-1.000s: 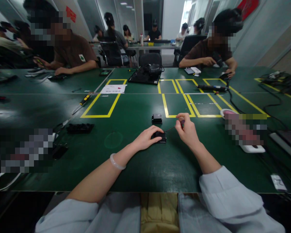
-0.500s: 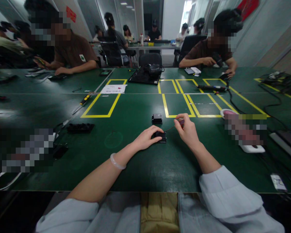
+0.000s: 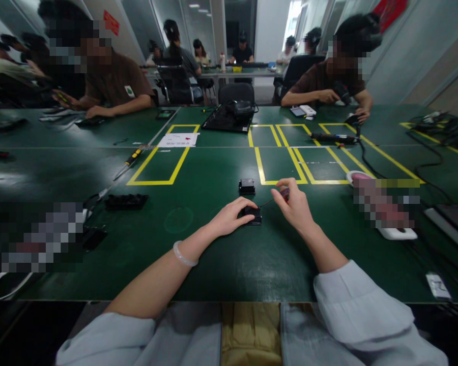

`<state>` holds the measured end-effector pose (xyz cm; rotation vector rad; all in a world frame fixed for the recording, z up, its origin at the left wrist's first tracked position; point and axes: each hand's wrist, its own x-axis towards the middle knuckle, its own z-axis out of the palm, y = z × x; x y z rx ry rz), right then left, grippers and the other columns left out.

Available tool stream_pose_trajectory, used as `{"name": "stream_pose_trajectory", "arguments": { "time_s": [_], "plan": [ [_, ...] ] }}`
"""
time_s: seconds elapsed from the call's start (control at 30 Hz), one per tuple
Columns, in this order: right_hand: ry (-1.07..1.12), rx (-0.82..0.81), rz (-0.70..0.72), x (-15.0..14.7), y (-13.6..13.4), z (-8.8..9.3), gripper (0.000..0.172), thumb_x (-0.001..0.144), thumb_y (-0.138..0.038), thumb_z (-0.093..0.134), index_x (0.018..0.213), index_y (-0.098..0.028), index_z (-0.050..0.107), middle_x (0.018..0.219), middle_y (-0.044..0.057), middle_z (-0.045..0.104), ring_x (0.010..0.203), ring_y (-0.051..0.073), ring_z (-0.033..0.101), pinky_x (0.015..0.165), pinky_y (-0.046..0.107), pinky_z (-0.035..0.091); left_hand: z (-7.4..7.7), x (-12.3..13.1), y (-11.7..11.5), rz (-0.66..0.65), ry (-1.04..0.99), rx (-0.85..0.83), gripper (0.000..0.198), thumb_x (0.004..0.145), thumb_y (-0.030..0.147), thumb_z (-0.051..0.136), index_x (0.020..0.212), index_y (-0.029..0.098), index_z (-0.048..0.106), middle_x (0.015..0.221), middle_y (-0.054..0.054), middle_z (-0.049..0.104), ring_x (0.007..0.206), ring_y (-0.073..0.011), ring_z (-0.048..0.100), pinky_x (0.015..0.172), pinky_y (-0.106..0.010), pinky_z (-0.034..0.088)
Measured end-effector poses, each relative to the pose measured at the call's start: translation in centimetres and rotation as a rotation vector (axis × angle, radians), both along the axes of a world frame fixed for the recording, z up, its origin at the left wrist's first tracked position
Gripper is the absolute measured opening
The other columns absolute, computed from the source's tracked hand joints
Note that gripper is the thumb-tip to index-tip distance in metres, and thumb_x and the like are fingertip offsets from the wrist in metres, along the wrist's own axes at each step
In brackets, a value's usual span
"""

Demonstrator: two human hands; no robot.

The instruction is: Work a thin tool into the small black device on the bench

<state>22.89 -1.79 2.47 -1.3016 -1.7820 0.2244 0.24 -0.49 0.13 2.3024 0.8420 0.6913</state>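
My left hand (image 3: 232, 216) rests on a small black box (image 3: 253, 215) on the green table (image 3: 213, 254), fingers curled over its left side and holding it down. My right hand (image 3: 295, 205) is closed in a pinch round a small screwdriver (image 3: 278, 197) with a reddish handle; its thin shaft slants down toward the box's top. A second small black box (image 3: 247, 186) sits just beyond, untouched.
Yellow tape rectangles (image 3: 278, 162) mark the table beyond my hands. A black tray (image 3: 125, 201) lies to the left, a white and pink device (image 3: 385, 213) to the right with cables (image 3: 427, 168). Other people work along the far side. A laptop-like black unit (image 3: 229, 118) sits mid-table.
My right hand has shifted slightly left and turned a little round the screwdriver. The left hand and the box stay where they were.
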Motion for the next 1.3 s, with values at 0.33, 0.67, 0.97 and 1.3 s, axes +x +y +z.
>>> {"name": "stream_pose_trajectory", "arguments": {
  "time_s": [0.33, 0.67, 0.97, 1.3],
  "plan": [
    [0.019, 0.037, 0.011, -0.03, 0.06, -0.15, 0.014, 0.087, -0.025, 0.047, 0.1, -0.021, 0.046, 0.074, -0.001, 0.054, 0.065, 0.014, 0.054, 0.064, 0.026, 0.04, 0.05, 0.03, 0.01, -0.011, 0.002, 0.008, 0.027, 0.093, 0.034, 0.052, 0.116, 0.022, 0.057, 0.112, -0.006, 0.059, 0.106, -0.0208, 0.056, 0.094, -0.033, 0.043],
    [0.001, 0.021, 0.012, 0.07, 0.13, -0.23, 0.019, 0.089, -0.036, 0.051, 0.1, -0.022, 0.048, 0.077, 0.0, 0.056, 0.065, 0.014, 0.053, 0.062, 0.026, 0.04, 0.13, 0.02, -0.05, -0.009, 0.005, 0.005, 0.026, 0.093, 0.034, 0.052, 0.116, 0.022, 0.057, 0.113, -0.006, 0.059, 0.106, -0.0205, 0.056, 0.095, -0.033, 0.043],
    [0.011, 0.034, 0.016, -0.04, -0.02, 0.03, 0.017, 0.087, -0.024, 0.046, 0.103, -0.021, 0.045, 0.072, -0.002, 0.052, 0.062, 0.014, 0.052, 0.063, 0.027, 0.04, 0.07, 0.0, -0.02, -0.007, 0.007, 0.005, 0.027, 0.093, 0.035, 0.052, 0.116, 0.022, 0.057, 0.113, -0.006, 0.059, 0.106, -0.0208, 0.056, 0.094, -0.033, 0.043],
    [0.004, 0.017, 0.007, -0.03, 0.16, -0.18, 0.019, 0.09, -0.038, 0.05, 0.099, -0.022, 0.048, 0.078, 0.001, 0.058, 0.065, 0.015, 0.054, 0.064, 0.027, 0.04, 0.06, 0.05, 0.02, -0.013, -0.002, 0.007, 0.027, 0.093, 0.035, 0.052, 0.116, 0.022, 0.057, 0.113, -0.006, 0.059, 0.106, -0.0212, 0.056, 0.095, -0.034, 0.043]
  ]
}}
